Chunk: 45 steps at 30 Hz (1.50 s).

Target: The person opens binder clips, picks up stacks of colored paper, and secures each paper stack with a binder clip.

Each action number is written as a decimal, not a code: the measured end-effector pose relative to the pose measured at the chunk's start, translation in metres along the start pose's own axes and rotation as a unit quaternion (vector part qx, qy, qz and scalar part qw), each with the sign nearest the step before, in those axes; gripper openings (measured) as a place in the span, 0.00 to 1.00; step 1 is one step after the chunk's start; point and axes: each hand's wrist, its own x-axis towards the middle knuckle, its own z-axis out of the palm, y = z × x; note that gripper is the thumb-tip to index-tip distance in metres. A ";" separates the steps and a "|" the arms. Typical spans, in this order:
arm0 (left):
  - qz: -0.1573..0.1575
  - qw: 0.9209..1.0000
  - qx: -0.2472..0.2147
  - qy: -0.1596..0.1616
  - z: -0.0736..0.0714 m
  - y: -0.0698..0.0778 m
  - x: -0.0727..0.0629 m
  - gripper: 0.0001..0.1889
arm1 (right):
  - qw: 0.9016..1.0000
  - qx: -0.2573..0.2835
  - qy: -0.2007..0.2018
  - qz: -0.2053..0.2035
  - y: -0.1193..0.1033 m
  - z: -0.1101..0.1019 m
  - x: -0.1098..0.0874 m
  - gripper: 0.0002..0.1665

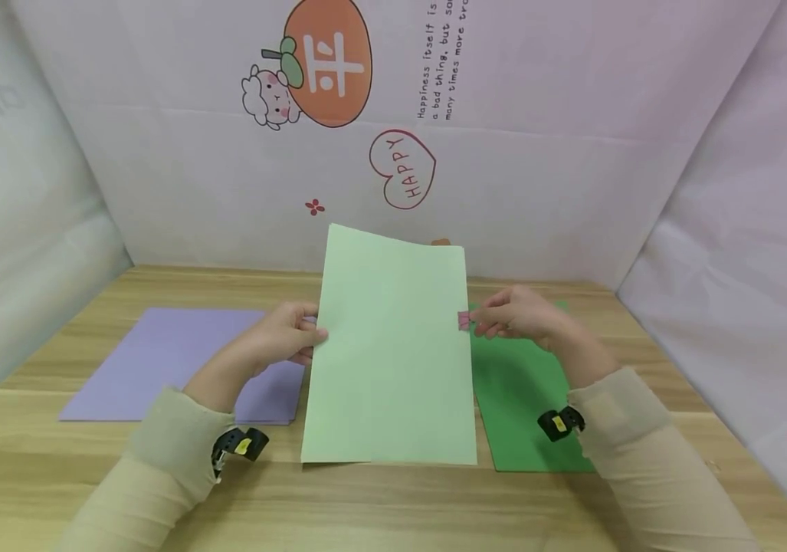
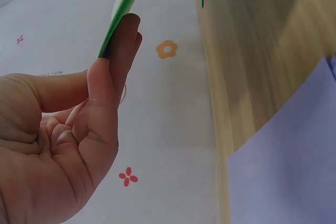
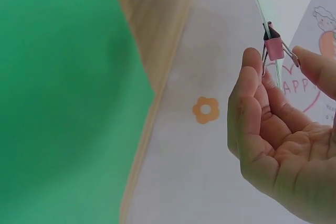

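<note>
Light green paper (image 1: 393, 360), apparently more than one sheet, is held up over the table between both hands. My left hand (image 1: 286, 333) pinches its left edge, thumb on the near face and fingers behind, as the left wrist view also shows. On the right edge sits a pink binder clip (image 3: 274, 48), its mouth over the paper. The right hand (image 1: 517, 316) holds the clip by its wire handles, with the thumb on one and the fingertips on the other.
Purple paper (image 1: 172, 360) lies on the wooden table (image 1: 393, 510) to the left, partly behind the left hand and forearm. Dark green paper (image 1: 527, 414) lies to the right, below the right hand. A white printed cloth (image 1: 538, 192) hangs at the back and sides.
</note>
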 end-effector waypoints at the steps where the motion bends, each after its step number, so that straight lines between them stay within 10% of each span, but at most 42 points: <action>1: -0.001 1.000 0.001 -0.001 0.001 -0.001 0.000 0.19 | 1.000 -0.003 -0.001 0.002 0.001 0.001 0.001 0.20; 45: -0.052 0.997 0.051 -0.018 0.014 -0.029 0.023 0.18 | 0.990 -0.125 -0.032 0.061 0.018 0.039 0.045 0.17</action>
